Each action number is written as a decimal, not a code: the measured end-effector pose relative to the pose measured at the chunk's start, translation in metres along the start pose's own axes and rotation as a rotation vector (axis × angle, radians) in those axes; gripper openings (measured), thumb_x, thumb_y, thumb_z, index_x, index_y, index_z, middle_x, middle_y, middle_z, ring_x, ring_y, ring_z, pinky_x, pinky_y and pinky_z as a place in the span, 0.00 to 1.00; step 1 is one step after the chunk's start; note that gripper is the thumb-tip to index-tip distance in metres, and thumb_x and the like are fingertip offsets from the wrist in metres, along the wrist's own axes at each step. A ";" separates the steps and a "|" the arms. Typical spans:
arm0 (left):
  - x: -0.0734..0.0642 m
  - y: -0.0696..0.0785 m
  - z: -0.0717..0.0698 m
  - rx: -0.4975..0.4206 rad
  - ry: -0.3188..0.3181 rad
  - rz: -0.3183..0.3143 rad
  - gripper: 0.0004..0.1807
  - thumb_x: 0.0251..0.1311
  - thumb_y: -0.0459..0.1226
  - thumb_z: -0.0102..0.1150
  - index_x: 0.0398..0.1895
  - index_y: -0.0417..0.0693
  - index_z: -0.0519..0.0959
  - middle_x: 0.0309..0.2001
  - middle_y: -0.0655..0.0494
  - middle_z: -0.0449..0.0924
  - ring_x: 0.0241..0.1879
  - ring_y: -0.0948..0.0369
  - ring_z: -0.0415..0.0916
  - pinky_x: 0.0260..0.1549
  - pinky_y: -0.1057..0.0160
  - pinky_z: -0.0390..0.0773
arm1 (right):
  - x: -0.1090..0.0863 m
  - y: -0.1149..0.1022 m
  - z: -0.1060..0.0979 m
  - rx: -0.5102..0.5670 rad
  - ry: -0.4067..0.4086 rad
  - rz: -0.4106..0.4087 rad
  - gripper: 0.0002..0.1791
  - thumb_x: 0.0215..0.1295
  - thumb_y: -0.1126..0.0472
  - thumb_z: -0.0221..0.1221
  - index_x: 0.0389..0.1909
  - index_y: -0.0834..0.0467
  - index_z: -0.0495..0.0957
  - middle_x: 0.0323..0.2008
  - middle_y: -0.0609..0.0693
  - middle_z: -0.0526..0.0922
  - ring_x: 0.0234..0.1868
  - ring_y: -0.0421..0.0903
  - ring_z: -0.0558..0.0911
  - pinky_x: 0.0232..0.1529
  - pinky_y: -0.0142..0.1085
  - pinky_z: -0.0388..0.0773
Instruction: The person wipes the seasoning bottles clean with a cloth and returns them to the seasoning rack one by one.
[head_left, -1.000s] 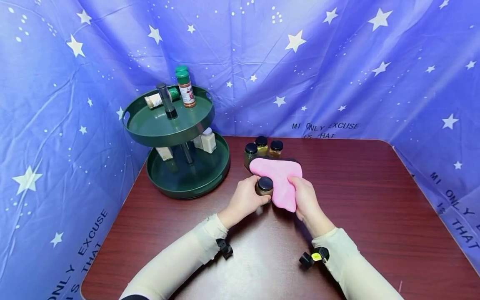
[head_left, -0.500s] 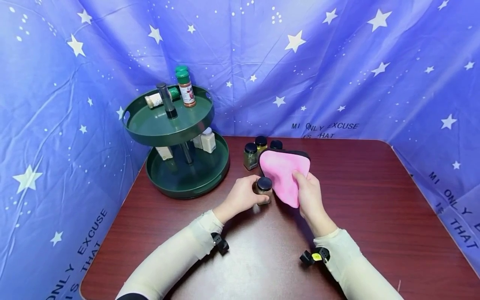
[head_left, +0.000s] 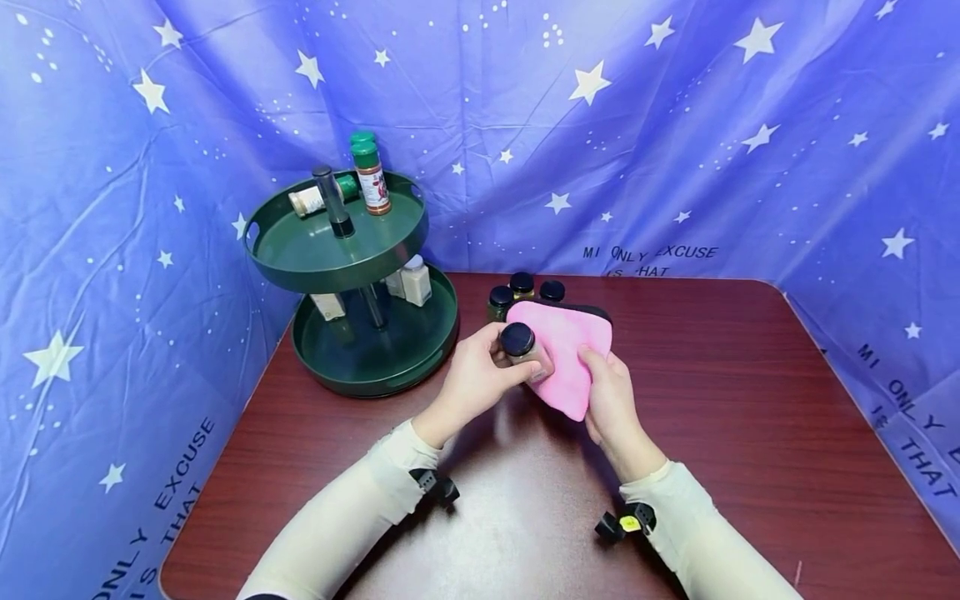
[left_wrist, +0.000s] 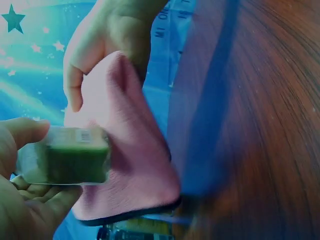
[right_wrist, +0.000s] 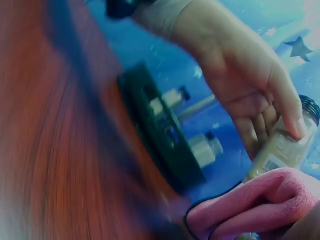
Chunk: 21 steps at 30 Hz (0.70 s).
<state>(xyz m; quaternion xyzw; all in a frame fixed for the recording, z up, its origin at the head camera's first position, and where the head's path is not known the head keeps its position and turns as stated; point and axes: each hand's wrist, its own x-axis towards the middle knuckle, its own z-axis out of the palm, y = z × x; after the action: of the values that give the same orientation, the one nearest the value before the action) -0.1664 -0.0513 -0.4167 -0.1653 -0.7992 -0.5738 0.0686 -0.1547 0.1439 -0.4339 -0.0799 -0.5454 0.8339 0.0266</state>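
In the head view my left hand (head_left: 468, 379) grips a glass spice jar (head_left: 534, 360) with a black lid. The jar leans, lid to the upper left, its base end against a pink cloth (head_left: 558, 342) with dark edging. My right hand (head_left: 615, 400) pinches that cloth, thumb on its front face; the other fingers are hidden behind. Greenish-brown contents and a barcode label show through the jar (left_wrist: 77, 157) in the left wrist view. From the right wrist, the folded cloth (right_wrist: 265, 200) overlaps the jar's lower end.
Behind the cloth stand three black-lidded jars (head_left: 522, 283), partly covered by it. At left is a green two-tier rack (head_left: 337, 277). Its upper tier bears green-capped bottles (head_left: 372, 179), one lying down; pale bottles (head_left: 416, 282) sit below. A starry curtain (head_left: 480, 125) hangs behind the table (head_left: 750, 375).
My left hand has raised the jar and tilted it from upright, bringing its base to the cloth. The cloth shifted right, away from the jar, then back left over the jars behind.
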 end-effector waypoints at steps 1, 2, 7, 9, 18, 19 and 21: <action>-0.001 0.002 0.001 -0.026 0.012 0.009 0.25 0.50 0.39 0.80 0.51 0.45 0.81 0.44 0.55 0.88 0.39 0.66 0.82 0.43 0.65 0.84 | -0.001 -0.001 0.001 0.047 -0.011 0.028 0.07 0.79 0.63 0.46 0.47 0.61 0.72 0.33 0.45 0.86 0.36 0.38 0.86 0.39 0.33 0.85; -0.001 0.004 0.001 -0.050 0.025 0.021 0.26 0.50 0.39 0.81 0.51 0.44 0.81 0.44 0.54 0.88 0.39 0.66 0.82 0.43 0.65 0.84 | -0.001 -0.003 0.001 0.105 -0.027 0.062 0.08 0.80 0.63 0.44 0.48 0.60 0.70 0.35 0.45 0.86 0.39 0.38 0.86 0.41 0.33 0.85; -0.002 0.009 0.002 -0.158 0.083 0.097 0.26 0.50 0.36 0.80 0.52 0.41 0.80 0.42 0.50 0.87 0.37 0.66 0.82 0.40 0.67 0.83 | -0.003 -0.010 0.002 0.286 -0.117 0.221 0.11 0.83 0.59 0.35 0.56 0.56 0.63 0.45 0.45 0.84 0.48 0.38 0.84 0.50 0.33 0.82; -0.001 0.009 0.001 -0.181 0.097 0.128 0.26 0.50 0.35 0.80 0.52 0.41 0.79 0.40 0.49 0.87 0.35 0.66 0.80 0.36 0.67 0.82 | -0.004 -0.012 0.003 0.304 -0.154 0.255 0.12 0.83 0.59 0.33 0.57 0.56 0.61 0.46 0.45 0.84 0.49 0.38 0.84 0.50 0.33 0.82; 0.002 0.008 -0.004 -0.192 0.240 0.169 0.25 0.50 0.35 0.80 0.51 0.42 0.81 0.40 0.49 0.89 0.33 0.62 0.82 0.38 0.66 0.84 | -0.012 -0.026 0.006 0.205 -0.149 0.146 0.09 0.80 0.65 0.39 0.49 0.63 0.67 0.34 0.47 0.85 0.35 0.39 0.87 0.36 0.34 0.86; 0.001 0.008 -0.004 -0.201 0.253 0.170 0.25 0.50 0.35 0.80 0.51 0.42 0.81 0.40 0.48 0.88 0.33 0.62 0.82 0.37 0.65 0.84 | -0.014 -0.028 0.006 0.185 -0.120 0.109 0.09 0.79 0.65 0.40 0.48 0.63 0.68 0.34 0.47 0.85 0.34 0.39 0.87 0.36 0.35 0.86; -0.002 0.010 -0.003 -0.221 0.266 0.165 0.25 0.50 0.35 0.80 0.51 0.41 0.81 0.41 0.47 0.88 0.34 0.61 0.83 0.39 0.64 0.85 | -0.018 -0.031 0.008 0.140 -0.047 0.028 0.08 0.78 0.66 0.43 0.46 0.63 0.71 0.34 0.47 0.85 0.34 0.39 0.87 0.36 0.34 0.86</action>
<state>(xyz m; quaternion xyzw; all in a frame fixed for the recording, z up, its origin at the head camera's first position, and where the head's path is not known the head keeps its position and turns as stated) -0.1618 -0.0514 -0.4074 -0.1596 -0.6990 -0.6672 0.2018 -0.1396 0.1467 -0.4000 -0.0660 -0.4850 0.8720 0.0077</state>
